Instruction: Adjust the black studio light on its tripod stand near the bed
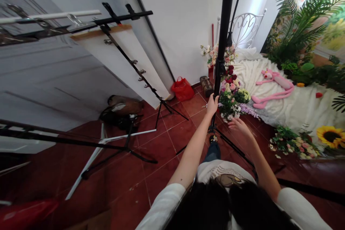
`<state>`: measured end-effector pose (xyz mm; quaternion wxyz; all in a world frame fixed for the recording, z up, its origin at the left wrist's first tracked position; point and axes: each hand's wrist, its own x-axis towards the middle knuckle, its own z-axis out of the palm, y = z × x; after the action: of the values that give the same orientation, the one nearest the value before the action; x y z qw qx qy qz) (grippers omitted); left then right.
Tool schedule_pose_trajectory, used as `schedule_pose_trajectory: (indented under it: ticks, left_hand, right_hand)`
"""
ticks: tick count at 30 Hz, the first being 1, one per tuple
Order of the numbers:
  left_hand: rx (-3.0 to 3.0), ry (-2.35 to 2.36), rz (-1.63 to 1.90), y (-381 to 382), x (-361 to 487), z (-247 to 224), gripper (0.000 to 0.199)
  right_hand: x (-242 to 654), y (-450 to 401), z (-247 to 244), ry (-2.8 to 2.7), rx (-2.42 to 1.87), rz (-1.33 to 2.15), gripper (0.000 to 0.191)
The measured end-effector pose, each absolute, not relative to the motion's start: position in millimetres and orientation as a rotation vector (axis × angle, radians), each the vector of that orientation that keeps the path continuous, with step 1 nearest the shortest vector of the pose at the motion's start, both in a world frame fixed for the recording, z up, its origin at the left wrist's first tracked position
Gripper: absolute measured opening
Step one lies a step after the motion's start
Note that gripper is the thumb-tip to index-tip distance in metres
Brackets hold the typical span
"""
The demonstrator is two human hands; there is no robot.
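Observation:
A tall black stand (221,43) rises in front of me, its tripod legs spread on the floor around my foot. My left hand (212,105) is wrapped round the lower part of its pole. To the right of the pole, my right hand (238,125) is off the stand, its fingers extended and slightly blurred, with nothing visible in them. Behind both hands stand bunches of pink, white and dark red flowers (231,86). A black cable with a plug (229,38) hangs beside the pole.
Left, a white board (129,57) hangs clipped on a black stand near a red bag (182,89). A pink plush toy (280,82) lies on white fur fabric (302,107) at right, near palm leaves and a sunflower (331,136). White and black stand legs cross the tiled floor.

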<state>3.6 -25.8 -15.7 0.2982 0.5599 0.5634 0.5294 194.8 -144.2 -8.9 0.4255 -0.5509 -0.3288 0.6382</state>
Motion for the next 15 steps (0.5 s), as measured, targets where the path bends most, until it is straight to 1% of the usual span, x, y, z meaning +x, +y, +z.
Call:
schedule_pose_trajectory:
  ticks: [3, 7, 10, 13, 15]
  left_hand:
    - [1.413, 1.541, 1.424, -26.2, 5.8, -13.5, 0.061]
    - [1.242, 1.655, 1.509, -32.5, 22.9, -13.7, 0.061]
    - [0.997, 1.84, 1.538, -49.1, 58.0, -23.8, 0.057]
    - [0.819, 1.916, 1.349, -77.5, 113.0, -42.1, 0.058]
    - [0.907, 1.782, 1.141, -100.2, 157.1, -53.9, 0.054]
  right_hand:
    - [239.5, -207.2, -30.0, -0.601, -1.402, 1.558, 0.019]
    - [302.2, -276.5, -49.5, -0.296, -1.473, 1.357, 0.011]
    - [339.0, -315.2, -51.8, -0.106, -1.466, 1.188, 0.002]
    - [361.5, -344.4, -44.3, 0.095, -1.378, 1.006, 0.009]
    - [369.5, -361.7, -37.2, 0.161, -1.304, 0.914, 0.011]
